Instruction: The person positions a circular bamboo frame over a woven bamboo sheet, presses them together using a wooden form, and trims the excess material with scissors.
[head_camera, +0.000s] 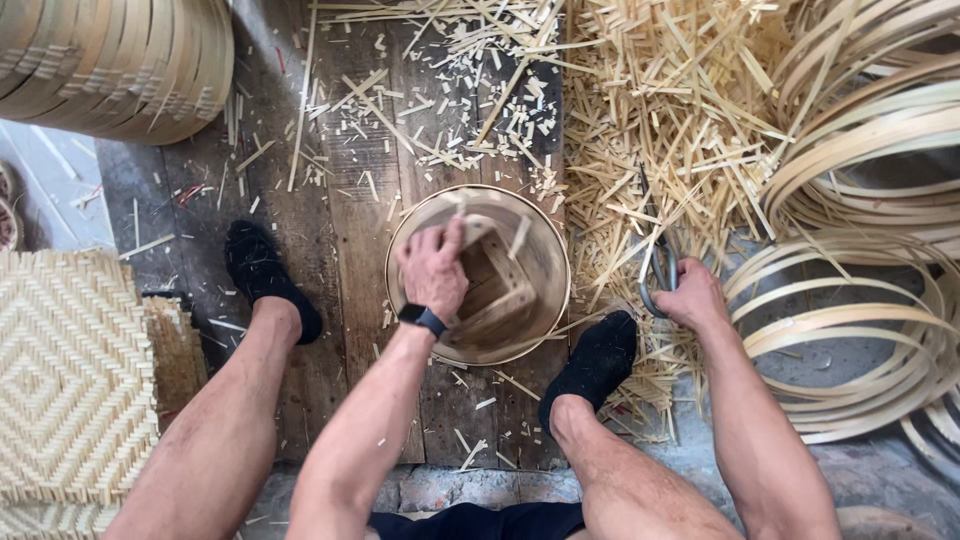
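Note:
A round bamboo steamer frame (548, 240) lies on the dark wooden boards between my feet. Inside it several flat wooden slats (497, 287) cross each other. My left hand (433, 270), with a black watch on the wrist, reaches into the frame and grips one slat near its upper end. My right hand (690, 295) rests to the right of the frame, closed on the handles of metal scissors (655, 262) that lie over a heap of bamboo offcuts.
Bamboo offcuts (660, 110) cover the boards at top and right. Coiled bamboo strip hoops (870, 250) pile at the right. Stacked round frames (120, 60) stand top left. A woven bamboo mat (70, 380) lies at left. My black-socked feet (265, 275) flank the frame.

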